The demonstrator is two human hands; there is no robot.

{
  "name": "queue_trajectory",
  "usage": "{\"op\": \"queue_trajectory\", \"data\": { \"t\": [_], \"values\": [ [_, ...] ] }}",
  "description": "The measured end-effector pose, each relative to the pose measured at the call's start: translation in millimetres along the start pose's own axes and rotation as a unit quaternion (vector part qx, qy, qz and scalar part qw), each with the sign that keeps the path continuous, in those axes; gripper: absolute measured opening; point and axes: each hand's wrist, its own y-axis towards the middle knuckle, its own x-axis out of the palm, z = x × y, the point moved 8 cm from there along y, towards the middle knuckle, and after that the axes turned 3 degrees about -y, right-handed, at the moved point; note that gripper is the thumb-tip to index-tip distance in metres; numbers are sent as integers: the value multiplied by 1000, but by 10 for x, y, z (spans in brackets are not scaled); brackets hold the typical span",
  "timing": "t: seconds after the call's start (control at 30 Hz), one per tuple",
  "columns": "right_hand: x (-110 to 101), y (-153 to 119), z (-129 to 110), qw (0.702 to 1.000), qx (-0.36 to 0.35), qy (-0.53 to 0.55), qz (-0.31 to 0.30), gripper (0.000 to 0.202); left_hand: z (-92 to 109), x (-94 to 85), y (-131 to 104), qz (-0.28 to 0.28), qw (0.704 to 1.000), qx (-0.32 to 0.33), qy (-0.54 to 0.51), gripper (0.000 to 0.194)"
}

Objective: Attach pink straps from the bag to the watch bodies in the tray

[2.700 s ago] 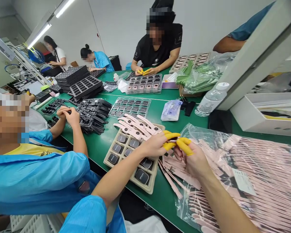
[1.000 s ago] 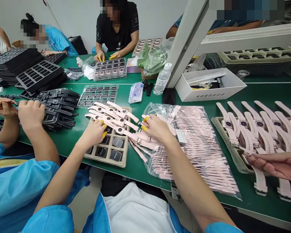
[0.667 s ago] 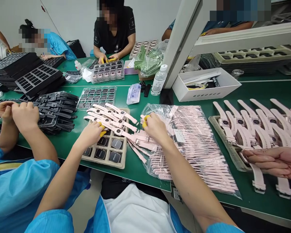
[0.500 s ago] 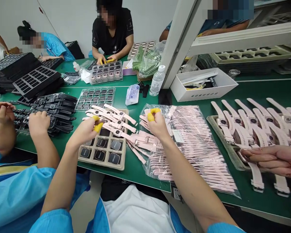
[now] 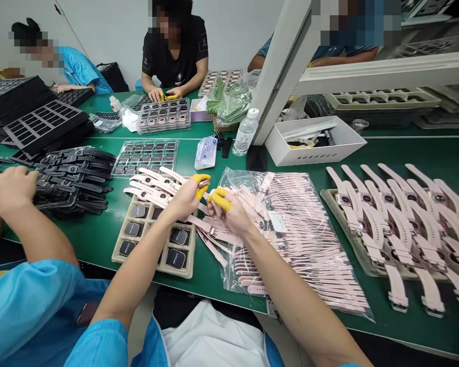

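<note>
My left hand (image 5: 184,196), yellow covers on its fingertips, pinches a small watch case (image 5: 203,184), mostly hidden by the fingers. Close beside it, my right hand (image 5: 231,211) is closed on a pink watch strap (image 5: 209,195), also with yellow fingertip covers. Both hands meet above the space between a beige tray (image 5: 192,250) and a clear bag (image 5: 226,278) full of pink straps. Square dark watch cases (image 5: 179,236) sit in the tray's compartments. Pink-strapped watches (image 5: 149,194) lie across its far side. Loose pink straps (image 5: 214,247) lie between tray and bag.
At right, another tray (image 5: 334,221) holds several pink-strapped watches. Behind stand a water bottle (image 5: 245,133), a white box (image 5: 315,148) and a metal post (image 5: 281,71). A co-worker's hand (image 5: 13,188) is at the black-strapped watches (image 5: 80,173) on the left. Another person sits opposite.
My left hand has moved right from over the tray, and my right hand has come left from the bag; they are now together. At far right, another person's hand has left the view.
</note>
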Motion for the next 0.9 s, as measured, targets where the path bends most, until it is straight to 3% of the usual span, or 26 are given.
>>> {"op": "queue_trajectory", "data": {
  "t": [0.13,0.23,0.43,0.67,0.9],
  "values": [
    [90,-35,50,999,5,-4,-36,46,76,54,-84,-28,996,71,45,56],
    [77,-29,51,1000,-1,-9,-28,45,98,77,-101,-44,993,95,55,64],
    [-8,11,2,999,-33,36,9,47,123,51,-122,-23,991,117,52,52],
    [-1,20,51,996,2,84,4,48,126,78,-134,-10,991,115,62,49],
    [-49,30,150,993,28,113,22,45,199,68,-150,-50,994,91,38,43]
  ]
}}
